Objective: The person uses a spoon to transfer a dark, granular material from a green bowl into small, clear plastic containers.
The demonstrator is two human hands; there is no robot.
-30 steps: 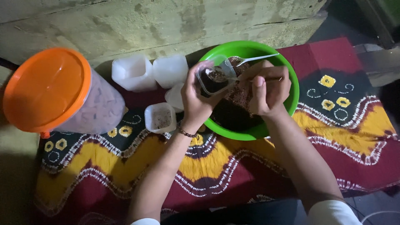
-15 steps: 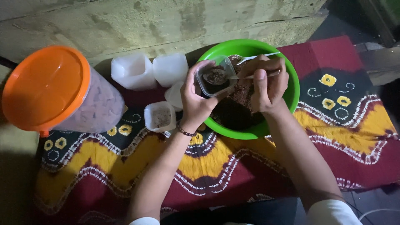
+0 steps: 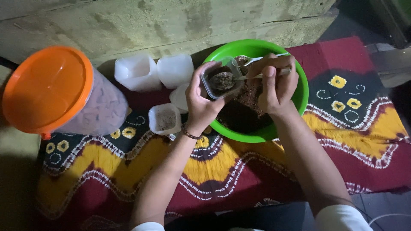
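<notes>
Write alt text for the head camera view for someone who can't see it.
Over a green bowl of dark mix, the left hand holds a small clear cup while the right hand spoons mix into it with a spoon. Beside it on a patterned cloth stand more cups and an orange-lidded jar.

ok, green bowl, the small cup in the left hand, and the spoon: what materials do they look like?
Green bowl: likely plastic, uniform bright colour, smooth rim with a soft sheen.
Small cup in the left hand: clear thin plastic, the dark filling shows through its wall.
Spoon in the right hand: pale and glossy; plastic or metal, cannot tell.
</notes>
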